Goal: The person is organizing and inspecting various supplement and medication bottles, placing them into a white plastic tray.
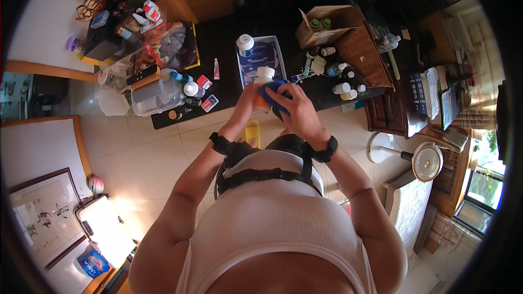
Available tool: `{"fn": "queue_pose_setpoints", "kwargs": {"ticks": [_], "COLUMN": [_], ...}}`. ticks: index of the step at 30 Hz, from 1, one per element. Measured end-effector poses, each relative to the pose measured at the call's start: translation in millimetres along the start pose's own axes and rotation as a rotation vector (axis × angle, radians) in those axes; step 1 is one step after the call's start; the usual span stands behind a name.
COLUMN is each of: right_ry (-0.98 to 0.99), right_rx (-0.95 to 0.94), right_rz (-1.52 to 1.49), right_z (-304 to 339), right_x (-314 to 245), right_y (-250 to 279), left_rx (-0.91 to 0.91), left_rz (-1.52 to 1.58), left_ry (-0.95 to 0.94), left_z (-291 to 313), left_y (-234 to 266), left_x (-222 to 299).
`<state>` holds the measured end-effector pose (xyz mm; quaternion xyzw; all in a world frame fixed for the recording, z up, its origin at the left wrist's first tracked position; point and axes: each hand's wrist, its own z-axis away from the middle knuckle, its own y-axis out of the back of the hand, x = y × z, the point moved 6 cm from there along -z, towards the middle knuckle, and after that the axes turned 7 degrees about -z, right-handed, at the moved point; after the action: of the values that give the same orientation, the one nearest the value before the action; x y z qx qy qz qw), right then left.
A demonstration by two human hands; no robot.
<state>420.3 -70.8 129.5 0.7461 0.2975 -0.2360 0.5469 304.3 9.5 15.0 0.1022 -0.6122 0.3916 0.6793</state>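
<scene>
Left hand (247, 101) grasping bottle (265, 76); right hand (299, 110) clutching blue cloth (266, 97), probably, against it. Tray (281, 61) at 12 o'clock, second bottle (245, 44) at its 10.

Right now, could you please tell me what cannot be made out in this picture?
Orange-and-white bottle, head view: part of its side is hidden by the blue cloth and the right hand.
Left hand, head view: some fingers are hidden behind the bottle.
Cardboard box, head view: its bottom is hidden by its walls and the green-capped bottles.
</scene>
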Motion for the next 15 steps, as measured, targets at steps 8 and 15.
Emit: {"fn": "queue_pose_setpoints", "kwargs": {"ticks": [8,15], "right_ry": [0.014,-0.146], "right_rx": [-0.092,0.18], "right_rz": [-0.248,-0.14], "right_z": [13,0], "right_x": [-1,26], "right_y": [3,26], "left_rx": [0.158,0.082], "left_rz": [0.005,-0.229], "left_ry": [-0.007,-0.068], "left_z": [-6,-7], "left_y": [5,-17], "left_x": [14,27]}}
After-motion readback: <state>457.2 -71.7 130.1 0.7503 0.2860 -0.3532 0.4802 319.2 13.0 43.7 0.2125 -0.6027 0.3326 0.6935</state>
